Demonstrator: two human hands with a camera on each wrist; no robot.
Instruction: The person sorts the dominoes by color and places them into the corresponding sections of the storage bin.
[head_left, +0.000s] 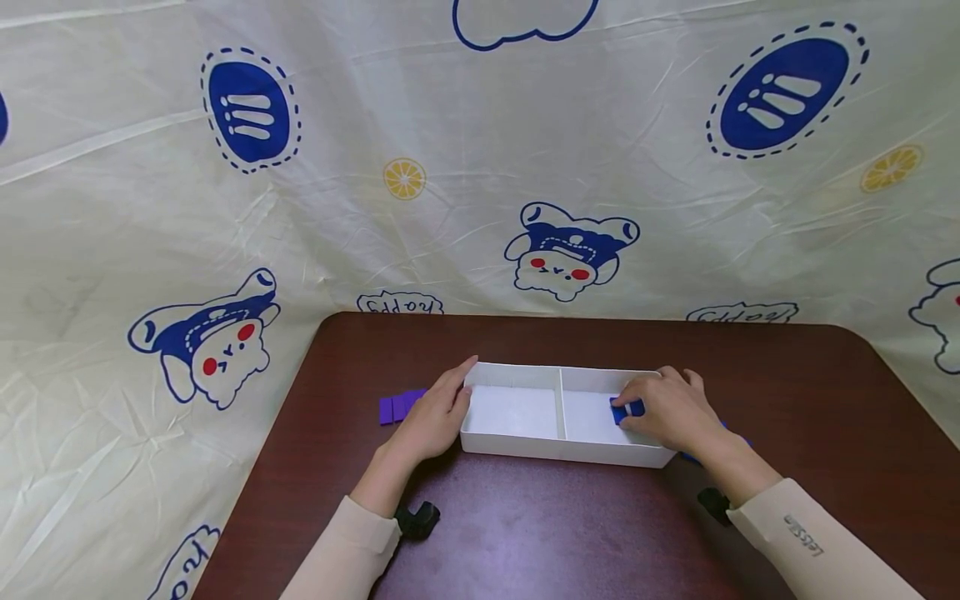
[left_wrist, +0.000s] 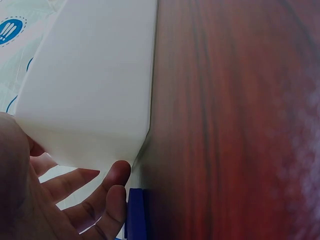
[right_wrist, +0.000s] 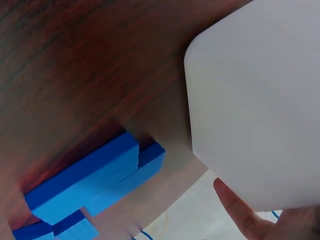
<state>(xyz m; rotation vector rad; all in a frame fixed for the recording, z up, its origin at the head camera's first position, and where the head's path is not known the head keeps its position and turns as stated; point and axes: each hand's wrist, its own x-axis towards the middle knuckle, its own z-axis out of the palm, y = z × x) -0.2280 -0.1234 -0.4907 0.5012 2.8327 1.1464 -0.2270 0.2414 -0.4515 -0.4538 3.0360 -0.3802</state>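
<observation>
A white box [head_left: 570, 448] with a divider stands on the brown table. At its left end rests my left hand [head_left: 433, 417], fingers fairly straight along the end wall; the left wrist view shows the fingertips by the box [left_wrist: 90, 90]. My right hand [head_left: 671, 408] reaches into the right compartment and pinches a blue block [head_left: 618, 412] between thumb and fingers. In the right wrist view the box wall [right_wrist: 255, 100] hides most of the right hand [right_wrist: 270, 225] and the block.
Purple blocks [head_left: 387, 410] lie left of the box, beside my left hand. Several blue blocks [right_wrist: 90, 175] lie on the table [right_wrist: 75, 75] outside the box's right end, partly under my right forearm in the head view. A patterned sheet [head_left: 450, 108] hangs behind the table.
</observation>
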